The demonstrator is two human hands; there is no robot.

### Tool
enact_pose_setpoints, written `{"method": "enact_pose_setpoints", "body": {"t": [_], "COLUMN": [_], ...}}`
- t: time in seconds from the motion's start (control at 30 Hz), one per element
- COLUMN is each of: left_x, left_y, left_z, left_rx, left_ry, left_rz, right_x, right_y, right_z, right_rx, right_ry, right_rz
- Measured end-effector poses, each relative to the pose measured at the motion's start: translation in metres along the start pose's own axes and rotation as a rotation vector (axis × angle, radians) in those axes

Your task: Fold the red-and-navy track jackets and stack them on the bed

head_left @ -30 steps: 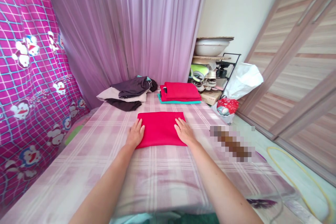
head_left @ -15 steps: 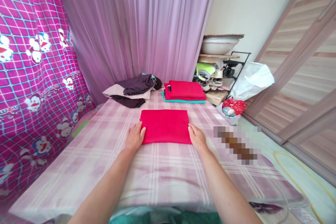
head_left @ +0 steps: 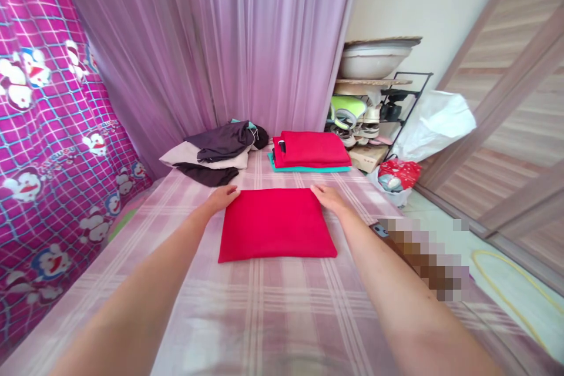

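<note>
A folded red cloth (head_left: 277,224) lies flat on the plaid pink bed sheet (head_left: 264,305) in front of me. My left hand (head_left: 222,195) is at the cloth's far left corner, fingers together and closed on the edge. At the far right corner, my right hand (head_left: 329,198) grips the same way. Both forearms stretch along the cloth's sides.
Behind the cloth sit a pile of dark and beige clothes (head_left: 215,155) and a folded red and teal stack (head_left: 311,151). A purple curtain (head_left: 211,41) hangs at the back. On the right are a shoe rack (head_left: 374,111), a white bag (head_left: 434,123) and wooden wardrobe doors (head_left: 511,106).
Both hands slid from the cloth's near corners up its sides to the far corners. My view has moved closer to the bed.
</note>
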State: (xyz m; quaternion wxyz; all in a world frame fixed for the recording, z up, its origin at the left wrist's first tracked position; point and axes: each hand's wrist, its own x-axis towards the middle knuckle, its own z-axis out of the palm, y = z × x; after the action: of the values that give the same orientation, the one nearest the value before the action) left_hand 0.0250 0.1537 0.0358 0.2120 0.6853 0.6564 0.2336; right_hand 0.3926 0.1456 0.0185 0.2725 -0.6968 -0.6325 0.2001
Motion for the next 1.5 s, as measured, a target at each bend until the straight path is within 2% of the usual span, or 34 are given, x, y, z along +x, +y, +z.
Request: {"method": "enact_pose_setpoints", "body": {"t": [0.2, 0.33, 0.5, 0.63, 0.73, 0.8, 0.87, 0.93, 1.0, 1.1, 1.17, 1.27, 1.37, 1.5], "left_x": [0.012, 0.015, 0.014, 0.017, 0.018, 0.012, -0.002, -0.022, -0.042, -0.057, -0.056, -0.05, -0.056, -0.086], "left_y": [-0.004, -0.003, -0.005, -0.011, -0.011, -0.005, 0.006, 0.019, 0.03, 0.035, 0.032, 0.02, 0.003, -0.019], "left_z": [-0.015, -0.025, -0.028, -0.017, -0.011, -0.01, -0.006, 0.006, 0.025, 0.05, 0.057, 0.054, 0.045, 0.034], "left_rx": [0.038, 0.005, -0.004, 0.107, 0.182, 0.235, 0.299, 0.361, 0.431, 0.463, 0.432, 0.346, 0.238, 0.213], "left_ry": [-0.272, -0.355, -0.253, -0.204, -0.2, -0.133, 0.01, 0.141, 0.15, 0.004, -0.05, -0.054, 0.039, 0.185], "left_rz": [0.079, 0.081, 0.122, -0.008, -0.057, -0.005, 0.121, 0.267, 0.344, 0.272, 0.221, 0.232, 0.246, 0.161], "right_x": [0.002, -0.004, -0.008, -0.007, -0.007, -0.011, -0.019, -0.031, -0.044, -0.055, -0.057, -0.059, -0.073, -0.102], "right_y": [0.007, 0.006, 0.002, 0.0, -0.003, -0.01, -0.022, -0.036, -0.048, -0.055, -0.052, -0.039, -0.02, 0.006], "right_z": [0.008, 0.003, 0.002, 0.009, 0.007, 0.001, -0.002, 0.001, 0.012, 0.032, 0.038, 0.031, 0.016, 0.002], "right_rx": [0.118, 0.177, -0.043, -0.235, -0.228, -0.214, -0.219, -0.247, -0.306, -0.385, -0.382, -0.364, -0.366, -0.394], "right_ry": [-0.028, 0.03, 0.107, 0.043, 0.025, 0.102, 0.216, 0.257, 0.164, -0.088, -0.172, -0.162, -0.075, 0.041], "right_rz": [-0.056, -0.082, -0.005, 0.096, 0.112, 0.055, -0.076, -0.217, -0.281, -0.2, -0.141, -0.137, -0.168, -0.131]}}
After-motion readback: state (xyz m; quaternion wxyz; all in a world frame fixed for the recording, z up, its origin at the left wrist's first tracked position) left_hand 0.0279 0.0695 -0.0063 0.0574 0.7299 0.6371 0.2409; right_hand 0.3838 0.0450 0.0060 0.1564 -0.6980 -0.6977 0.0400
